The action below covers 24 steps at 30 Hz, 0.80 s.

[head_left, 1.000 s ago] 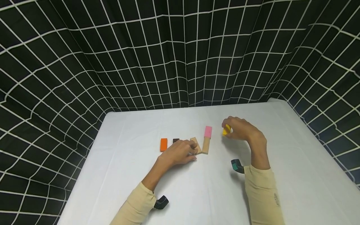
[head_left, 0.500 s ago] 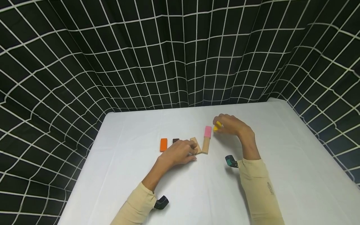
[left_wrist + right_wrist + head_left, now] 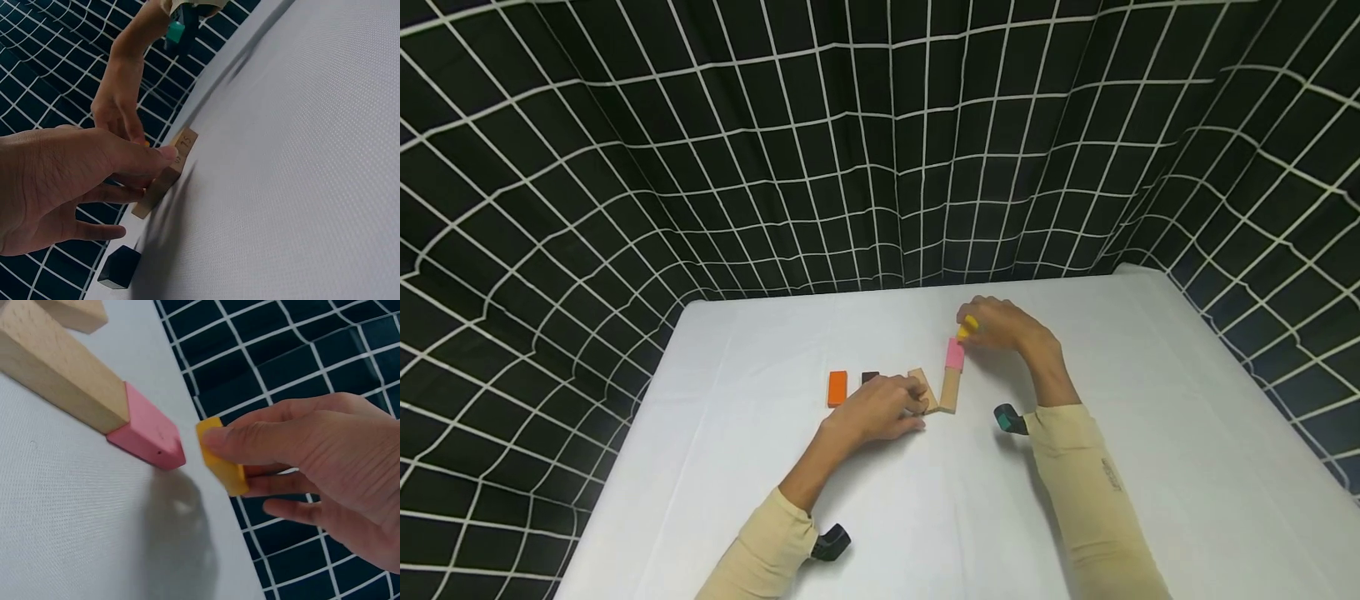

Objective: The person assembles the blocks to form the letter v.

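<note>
In the head view, two plain wooden blocks meet at their near ends in a V: a left wooden block (image 3: 920, 380) and a right wooden block (image 3: 950, 391). A pink block (image 3: 955, 354) continues the right one at its far end. My left hand (image 3: 883, 406) has its thumb and fingers on either side of the left wooden block, pinching it low at the table. Between thumb and fingers my right hand (image 3: 1003, 325) holds a small yellow block (image 3: 222, 456). The yellow block is raised just beyond the pink block's far end, with a small gap showing in the right wrist view.
An orange block (image 3: 837, 389) lies left of my left hand. Beside it is a dark block (image 3: 119, 267), partly hidden by that hand in the head view. The white-covered table (image 3: 737, 350) ends at a black curtain (image 3: 895, 150) with white grid lines.
My right hand has carried the yellow block left and slightly away from me, from right of the pink block to its far end. My left hand and the other blocks have stayed put.
</note>
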Motion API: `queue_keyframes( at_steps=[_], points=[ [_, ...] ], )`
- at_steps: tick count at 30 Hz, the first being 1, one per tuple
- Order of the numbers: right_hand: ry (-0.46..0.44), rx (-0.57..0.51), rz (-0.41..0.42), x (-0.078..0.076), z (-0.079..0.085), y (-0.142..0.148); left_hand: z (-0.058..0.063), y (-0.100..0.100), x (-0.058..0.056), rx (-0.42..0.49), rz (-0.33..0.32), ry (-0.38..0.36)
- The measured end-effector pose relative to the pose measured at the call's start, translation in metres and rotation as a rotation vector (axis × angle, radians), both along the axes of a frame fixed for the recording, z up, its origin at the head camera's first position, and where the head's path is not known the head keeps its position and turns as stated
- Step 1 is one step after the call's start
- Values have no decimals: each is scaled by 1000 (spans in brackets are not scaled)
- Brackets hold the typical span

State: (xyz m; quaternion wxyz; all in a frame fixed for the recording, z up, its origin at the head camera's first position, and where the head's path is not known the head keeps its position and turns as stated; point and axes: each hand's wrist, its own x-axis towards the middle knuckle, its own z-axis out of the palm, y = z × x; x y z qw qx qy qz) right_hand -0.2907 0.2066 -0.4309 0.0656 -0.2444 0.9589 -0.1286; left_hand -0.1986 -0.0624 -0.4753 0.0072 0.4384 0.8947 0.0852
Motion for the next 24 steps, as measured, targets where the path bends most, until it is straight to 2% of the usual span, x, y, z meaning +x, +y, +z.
queue_keyframes(
  at_steps=[6,18,24],
  points=[
    [-3,-2,-23,-8,-5,-5,1,0,1,-5,0,-1],
    [-51,-15,-13,-20,-16,-13,1,-3,1,-12,1,1],
    [-37,4,-7,-24,-18,-12,2,-3,0,-2,-3,-5]
  ],
)
